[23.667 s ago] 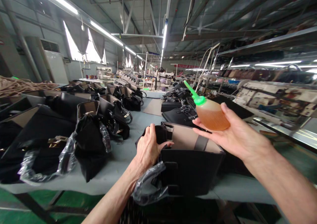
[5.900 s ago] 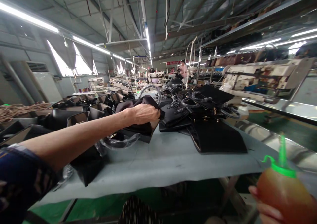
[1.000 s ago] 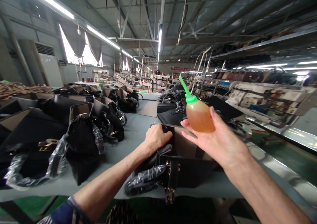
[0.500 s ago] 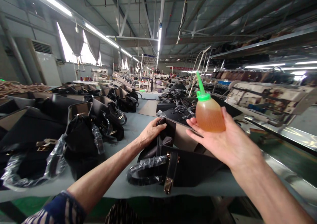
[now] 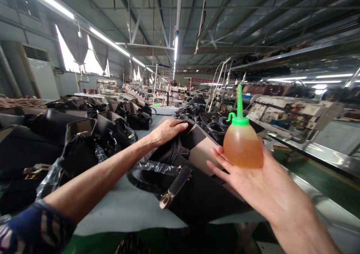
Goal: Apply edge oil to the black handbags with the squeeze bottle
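Observation:
My left hand (image 5: 168, 131) grips the upper rim of a black handbag (image 5: 202, 186) with a beige lining, thumb along the edge. The bag tilts on the table's near edge, and its plastic-wrapped handle (image 5: 157, 167) and gold-tipped strap (image 5: 177, 186) face me. In my right hand (image 5: 253, 179) rests a squeeze bottle (image 5: 242, 149) of amber liquid, cradled between palm and thumb, its other fingers stretched out. The bottle stands nearly upright, with a green cap and a long green nozzle. Part of the bag's opening is hidden behind my right fingers.
Several black handbags (image 5: 81, 149) crowd the left side of the grey table (image 5: 109, 212). More wrapped black pieces (image 5: 210, 121) lie beyond my bag. At the right stand a pale sewing machine (image 5: 292, 113) and a shiny metal edge (image 5: 317, 197).
The handbag has tilted, its left rim raised by my left hand and its strap swung left. My right hand has moved slightly right and down, and the bottle has become more upright.

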{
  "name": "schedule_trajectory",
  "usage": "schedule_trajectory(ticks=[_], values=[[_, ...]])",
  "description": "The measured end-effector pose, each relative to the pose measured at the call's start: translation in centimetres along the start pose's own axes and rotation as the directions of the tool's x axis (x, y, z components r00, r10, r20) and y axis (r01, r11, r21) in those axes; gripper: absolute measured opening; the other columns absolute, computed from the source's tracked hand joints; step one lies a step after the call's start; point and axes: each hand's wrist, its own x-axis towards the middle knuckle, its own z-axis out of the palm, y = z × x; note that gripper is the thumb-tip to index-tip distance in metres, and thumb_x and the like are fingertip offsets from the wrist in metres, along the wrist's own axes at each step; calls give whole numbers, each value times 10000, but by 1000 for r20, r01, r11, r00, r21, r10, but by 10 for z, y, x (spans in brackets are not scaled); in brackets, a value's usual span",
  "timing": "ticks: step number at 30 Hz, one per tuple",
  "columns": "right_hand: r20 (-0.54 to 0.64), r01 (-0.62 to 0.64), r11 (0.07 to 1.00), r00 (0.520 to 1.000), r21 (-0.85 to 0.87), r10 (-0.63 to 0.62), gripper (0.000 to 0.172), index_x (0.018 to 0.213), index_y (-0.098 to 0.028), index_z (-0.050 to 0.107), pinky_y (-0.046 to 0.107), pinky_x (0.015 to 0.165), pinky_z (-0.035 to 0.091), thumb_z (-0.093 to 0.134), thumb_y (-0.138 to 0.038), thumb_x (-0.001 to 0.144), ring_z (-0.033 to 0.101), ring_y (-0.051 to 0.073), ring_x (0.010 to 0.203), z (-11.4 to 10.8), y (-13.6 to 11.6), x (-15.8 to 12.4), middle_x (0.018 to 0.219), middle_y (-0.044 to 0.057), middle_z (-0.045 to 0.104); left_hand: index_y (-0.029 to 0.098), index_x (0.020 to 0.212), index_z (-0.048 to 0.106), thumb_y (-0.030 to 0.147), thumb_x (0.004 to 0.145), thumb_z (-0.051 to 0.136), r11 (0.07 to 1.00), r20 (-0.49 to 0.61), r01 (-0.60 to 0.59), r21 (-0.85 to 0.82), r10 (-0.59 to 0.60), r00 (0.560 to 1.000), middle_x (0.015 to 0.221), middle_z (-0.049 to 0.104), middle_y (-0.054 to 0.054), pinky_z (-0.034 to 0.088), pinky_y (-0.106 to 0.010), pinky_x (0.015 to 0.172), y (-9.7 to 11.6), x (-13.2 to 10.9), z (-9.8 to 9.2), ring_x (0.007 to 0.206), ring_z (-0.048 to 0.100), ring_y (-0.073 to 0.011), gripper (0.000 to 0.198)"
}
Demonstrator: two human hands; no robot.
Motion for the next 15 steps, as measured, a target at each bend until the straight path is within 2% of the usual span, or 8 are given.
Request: schedule_trajectory(ticks=[4, 6, 8, 11, 13, 15], values=[[25, -74, 997, 997, 22, 73, 396, 958, -135, 678, 512, 844, 503, 437, -447, 917, 650, 270, 854, -4, 14, -10, 890, 154, 668, 113, 820, 641, 415, 841, 465, 970, 175, -77, 229, 37, 984, 758, 601, -9, 402, -244, 682, 22, 8, -26, 700, 513, -137, 349], [-21, -125, 992, 992, 34, 125, 408, 962, -145, 683, 459, 757, 552, 425, -457, 913, 663, 261, 795, -8, 15, -16, 862, 151, 677, 117, 816, 648, 407, 830, 480, 956, 261, -90, 280, 14, 965, 748, 600, -6, 392, -244, 675, 28, 10, -34, 685, 507, -134, 335], [-123, -129, 992, 984, 5, 129, 405, 976, -173, 688, 384, 599, 582, 447, -484, 882, 669, 252, 701, -15, 11, -21, 861, 152, 687, 123, 780, 661, 384, 812, 502, 944, 350, -106, 311, -11, 937, 716, 597, 0, 380, -242, 658, 34, 12, -35, 667, 502, -133, 307], [-274, -3, 987, 961, -159, -41, 424, 1004, -210, 686, 283, 411, 538, 591, -534, 748, 656, 236, 603, -34, -2, -26, 905, 146, 694, 137, 657, 650, 327, 784, 537, 925, 506, -171, 339, -26, 862, 616, 555, 24, 348, -228, 607, 43, 15, -29, 619, 472, -119, 254], [-262, 114, 943, 944, -312, -201, 498, 1040, -241, 677, 263, 419, 541, 692, -547, 648, 663, 240, 650, -50, -11, -29, 998, 135, 686, 145, 600, 631, 295, 774, 549, 916, 586, -201, 347, -44, 809, 566, 523, 40, 334, -222, 587, 48, 17, -21, 597, 456, -112, 244], [-223, 226, 860, 907, -457, -357, 525, 1036, -282, 672, 266, 463, 559, 753, -532, 582, 666, 251, 722, -67, -16, -31, 1049, 108, 674, 149, 602, 632, 275, 778, 555, 921, 641, -199, 334, -68, 764, 566, 535, 46, 345, -216, 600, 51, 18, -11, 606, 465, -113, 230]])
